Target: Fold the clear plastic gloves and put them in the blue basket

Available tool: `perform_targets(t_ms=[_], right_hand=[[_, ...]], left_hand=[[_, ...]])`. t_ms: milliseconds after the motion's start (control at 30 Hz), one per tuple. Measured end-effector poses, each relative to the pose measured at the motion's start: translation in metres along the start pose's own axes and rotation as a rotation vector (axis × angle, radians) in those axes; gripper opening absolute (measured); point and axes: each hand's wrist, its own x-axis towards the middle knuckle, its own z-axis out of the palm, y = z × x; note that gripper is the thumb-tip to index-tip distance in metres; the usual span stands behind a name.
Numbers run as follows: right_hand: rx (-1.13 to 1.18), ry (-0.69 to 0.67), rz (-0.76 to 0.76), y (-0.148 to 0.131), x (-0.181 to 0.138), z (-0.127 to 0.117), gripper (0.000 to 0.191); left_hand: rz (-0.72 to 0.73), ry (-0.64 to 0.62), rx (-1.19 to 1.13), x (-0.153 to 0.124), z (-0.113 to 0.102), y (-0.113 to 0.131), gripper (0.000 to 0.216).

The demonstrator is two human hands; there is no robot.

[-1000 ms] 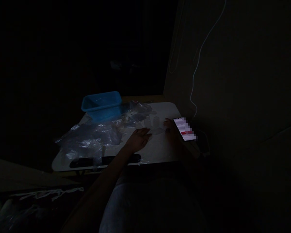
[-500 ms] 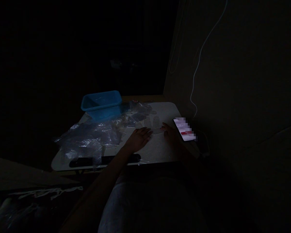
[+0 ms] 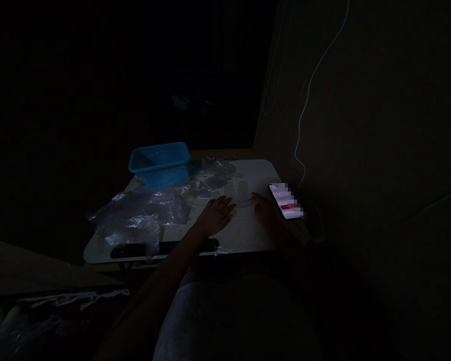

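Note:
The scene is very dark. My left hand lies flat on the small white table, fingers stretched toward a small clear plastic piece. My right hand rests on the table just right of that piece, fingers pointing at it; whether it grips anything is too dim to see. A lit phone lies right beside my right hand. A small clear cup-like item stands just beyond the hands.
A blue plastic tub sits at the table's far left corner. Crumpled clear plastic bags cover the left half. A dark bar runs along the near edge. A white cable hangs on the wall at right.
My right hand has moved left, away from the phone and toward the clear piece. My left hand has stayed in place.

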Motion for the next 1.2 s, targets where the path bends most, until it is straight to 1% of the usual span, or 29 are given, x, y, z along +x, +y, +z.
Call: perform_targets(t_ms=[67, 233, 400, 500, 567, 633, 733, 833, 967, 1200], right_hand=[[-0.023, 0.002, 0.015, 0.0, -0.002, -0.002, 0.048], [-0.065, 0.018, -0.011, 0.003, -0.014, -0.009, 0.045], [-0.065, 0.036, 0.037, 0.006, -0.024, -0.014, 0.04], [-0.062, 0.089, 0.056, 0.007, -0.027, -0.015, 0.038], [-0.062, 0.108, 0.034, 0.005, -0.027, -0.016, 0.041], [-0.071, 0.064, -0.031, 0.002, -0.025, -0.017, 0.047], [-0.094, -0.048, -0.139, -0.005, -0.02, -0.017, 0.055], [-0.122, -0.086, -0.162, -0.01, -0.016, -0.015, 0.054], [-0.13, -0.088, -0.147, -0.009, -0.017, -0.015, 0.05], [-0.169, -0.014, -0.115, -0.004, -0.021, -0.02, 0.041]], left_hand=[[0.0, -0.007, 0.01, 0.0, 0.0, 0.0, 0.042], [0.001, -0.018, -0.003, 0.001, 0.0, 0.0, 0.043], [-0.012, -0.008, -0.034, 0.001, -0.001, 0.001, 0.042], [-0.01, -0.008, -0.039, 0.001, -0.001, 0.002, 0.042], [-0.006, -0.008, -0.038, 0.001, -0.001, 0.001, 0.042], [-0.006, -0.008, -0.03, 0.001, 0.0, 0.001, 0.042], [-0.004, -0.015, -0.011, 0.001, 0.0, 0.0, 0.043], [-0.004, -0.019, -0.005, 0.001, 0.0, 0.0, 0.043], [-0.009, -0.023, -0.014, 0.001, 0.0, 0.0, 0.043], [-0.007, -0.038, -0.01, 0.001, -0.002, 0.001, 0.044]])
